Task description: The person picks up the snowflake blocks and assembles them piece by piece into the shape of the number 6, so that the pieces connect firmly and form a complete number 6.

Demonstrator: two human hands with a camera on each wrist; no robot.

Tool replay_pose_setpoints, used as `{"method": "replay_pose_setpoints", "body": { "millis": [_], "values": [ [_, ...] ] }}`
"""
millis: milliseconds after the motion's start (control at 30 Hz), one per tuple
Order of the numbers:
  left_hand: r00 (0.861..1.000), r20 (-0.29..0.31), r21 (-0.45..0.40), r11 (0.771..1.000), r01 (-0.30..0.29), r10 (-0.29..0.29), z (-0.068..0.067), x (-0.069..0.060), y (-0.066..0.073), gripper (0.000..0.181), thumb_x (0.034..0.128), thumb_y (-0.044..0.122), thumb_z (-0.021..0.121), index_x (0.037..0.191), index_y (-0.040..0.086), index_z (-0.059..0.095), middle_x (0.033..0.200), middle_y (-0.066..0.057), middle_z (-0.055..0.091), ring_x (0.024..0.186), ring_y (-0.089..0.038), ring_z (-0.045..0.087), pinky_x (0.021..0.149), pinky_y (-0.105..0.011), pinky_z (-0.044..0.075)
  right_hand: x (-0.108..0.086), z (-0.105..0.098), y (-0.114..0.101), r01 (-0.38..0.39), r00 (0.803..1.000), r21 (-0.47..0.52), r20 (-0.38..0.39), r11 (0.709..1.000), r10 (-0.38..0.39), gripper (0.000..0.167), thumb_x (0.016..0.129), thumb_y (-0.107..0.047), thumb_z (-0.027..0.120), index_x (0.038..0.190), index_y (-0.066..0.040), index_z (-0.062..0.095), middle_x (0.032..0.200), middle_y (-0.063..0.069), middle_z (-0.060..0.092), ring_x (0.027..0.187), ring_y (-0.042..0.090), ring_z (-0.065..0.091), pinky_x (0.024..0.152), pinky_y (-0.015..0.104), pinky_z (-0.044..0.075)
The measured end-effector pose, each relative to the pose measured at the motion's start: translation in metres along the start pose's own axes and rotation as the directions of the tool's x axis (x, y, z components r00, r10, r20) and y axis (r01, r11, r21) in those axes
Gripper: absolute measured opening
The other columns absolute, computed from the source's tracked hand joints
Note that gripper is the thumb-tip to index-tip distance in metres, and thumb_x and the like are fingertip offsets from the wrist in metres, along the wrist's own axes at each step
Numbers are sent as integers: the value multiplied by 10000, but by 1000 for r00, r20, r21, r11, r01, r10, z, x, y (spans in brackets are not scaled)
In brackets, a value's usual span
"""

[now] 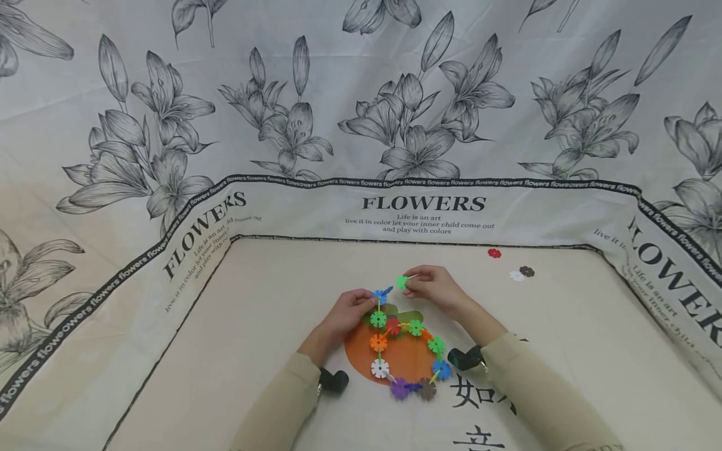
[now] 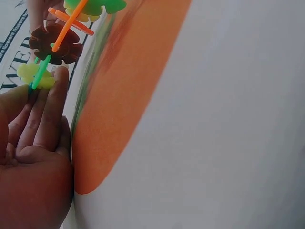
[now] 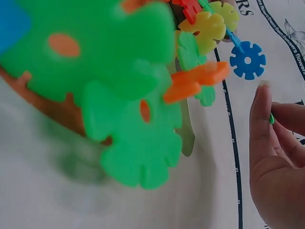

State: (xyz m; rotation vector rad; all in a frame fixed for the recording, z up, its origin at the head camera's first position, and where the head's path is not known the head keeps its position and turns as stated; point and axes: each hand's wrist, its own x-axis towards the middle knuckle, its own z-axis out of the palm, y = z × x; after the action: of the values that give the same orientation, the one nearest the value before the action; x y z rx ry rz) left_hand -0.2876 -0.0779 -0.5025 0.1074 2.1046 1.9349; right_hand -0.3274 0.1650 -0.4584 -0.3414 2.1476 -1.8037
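My left hand [image 1: 345, 314] pinches the upper end of a chain of slotted flower-shaped plastic discs, next to a blue disc [image 1: 379, 297]. The chain's lower part forms a ring, with an orange disc [image 1: 378, 342], a white disc [image 1: 380, 368], a purple disc [image 1: 400, 389] and several others joined edge to edge. Between thumb and fingers, my right hand [image 1: 439, 289] holds a loose green disc [image 1: 402, 282], slightly apart from the blue end piece [image 3: 257, 62]. In the right wrist view the fingers hide most of that green disc.
A red disc [image 1: 494, 253], a white disc [image 1: 516, 275] and a brown disc [image 1: 527, 271] lie toward the back right of the cloth-covered table [image 1: 271, 275]. An orange printed circle [image 1: 358, 357] lies beneath the chain. A flower-printed curtain [image 1: 316, 113] surrounds the table.
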Motion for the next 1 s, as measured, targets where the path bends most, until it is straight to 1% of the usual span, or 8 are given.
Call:
{"method": "replay_pose_setpoints", "body": {
  "millis": [167, 300, 467, 667, 733, 833, 1000],
  "values": [
    [1000, 4, 5, 1000, -22, 22, 0, 0, -1, 220, 1063, 205, 575, 1088, 9, 671, 1026, -95, 763, 906, -134, 649, 891, -280, 528, 0, 5, 0, 13, 1000, 15, 11, 1000, -13, 360, 1014, -28, 596, 1311, 164, 527, 1042, 219, 725, 839, 137, 719, 896, 413, 576],
    [999, 5, 3, 999, -37, 37, 1, 1, -2, 227, 1059, 201, 580, 1087, -8, 667, 1019, -110, 762, 887, -122, 650, 863, -268, 529, -1, 8, -1, 15, 1000, 18, 19, 1000, -15, 357, 1015, -24, 592, 1306, 170, 525, 1056, 251, 711, 839, 140, 719, 902, 423, 573],
    [999, -2, 1, 999, -35, 35, 3, 1, -3, 226, 1054, 202, 591, 1080, -9, 667, 1009, -106, 764, 880, -111, 664, 844, -261, 535, -2, 11, -3, 23, 999, 30, 25, 999, -24, 341, 1013, -13, 592, 1292, 175, 536, 1086, 307, 689, 825, 139, 719, 893, 430, 576],
    [999, -34, 13, 999, -30, 30, 5, 0, -2, 223, 1050, 190, 599, 1074, -14, 686, 980, -101, 767, 862, -114, 668, 826, -253, 544, -3, 14, -5, 51, 999, 32, 14, 998, -51, 294, 995, 5, 616, 1231, 175, 574, 1082, 352, 669, 783, 129, 718, 889, 470, 567],
    [998, -52, 20, 999, -28, 29, 5, 0, -2, 224, 1047, 190, 605, 1070, -13, 697, 967, -97, 767, 849, -111, 667, 815, -251, 547, -3, 14, -5, 57, 998, 29, 7, 998, -57, 277, 991, 9, 622, 1216, 168, 587, 1069, 344, 673, 775, 132, 721, 882, 472, 568],
    [997, -75, 21, 1000, -22, 23, 6, -1, -2, 226, 1044, 195, 610, 1062, -9, 705, 952, -90, 766, 833, -110, 663, 797, -250, 551, -2, 15, -4, 59, 998, 30, -2, 998, -59, 264, 988, 14, 628, 1207, 159, 603, 1040, 293, 699, 766, 132, 726, 878, 477, 567],
    [995, -101, 1, 1000, -19, 19, 8, -1, -3, 225, 1042, 191, 615, 1062, -16, 703, 962, -109, 766, 836, -117, 664, 804, -256, 553, -3, 16, -3, 56, 998, 30, -3, 998, -56, 268, 984, 9, 634, 1206, 158, 612, 992, 218, 730, 759, 129, 730, 890, 494, 560]
  ]
}}
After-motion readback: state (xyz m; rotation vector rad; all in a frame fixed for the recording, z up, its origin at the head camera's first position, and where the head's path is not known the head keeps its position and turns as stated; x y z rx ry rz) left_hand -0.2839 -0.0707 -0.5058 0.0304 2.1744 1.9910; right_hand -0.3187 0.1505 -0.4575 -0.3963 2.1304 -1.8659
